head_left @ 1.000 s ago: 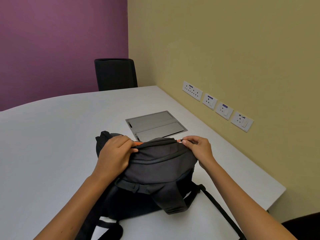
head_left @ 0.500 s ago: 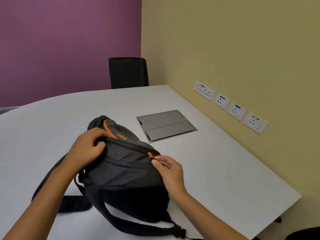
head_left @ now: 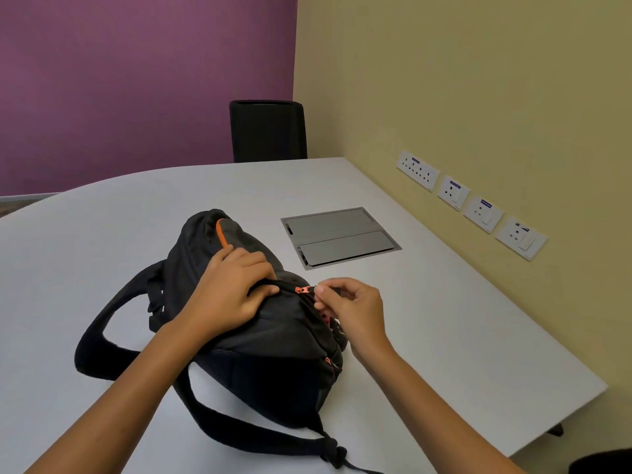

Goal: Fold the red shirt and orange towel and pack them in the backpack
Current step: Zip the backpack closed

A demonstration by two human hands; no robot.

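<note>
A dark grey backpack (head_left: 273,350) with orange trim lies on the white table (head_left: 102,241), straps trailing left and toward me. My left hand (head_left: 229,292) presses down on the bag's top, fingers gripping the fabric beside the zip. My right hand (head_left: 352,309) pinches the pull of the orange zipper slider (head_left: 302,289). A sliver of red fabric (head_left: 326,319) shows in the gap under my right hand; the towel is hidden.
A grey metal cable hatch (head_left: 338,236) is set into the table behind the bag. Wall sockets (head_left: 468,203) line the yellow wall on the right. A black chair (head_left: 268,130) stands at the table's far end. The table's right edge runs close by.
The bag has been turned and shifted between frames. My right hand has travelled along the zip with the slider, and my left hand has moved down the bag's top to sit next to it.
</note>
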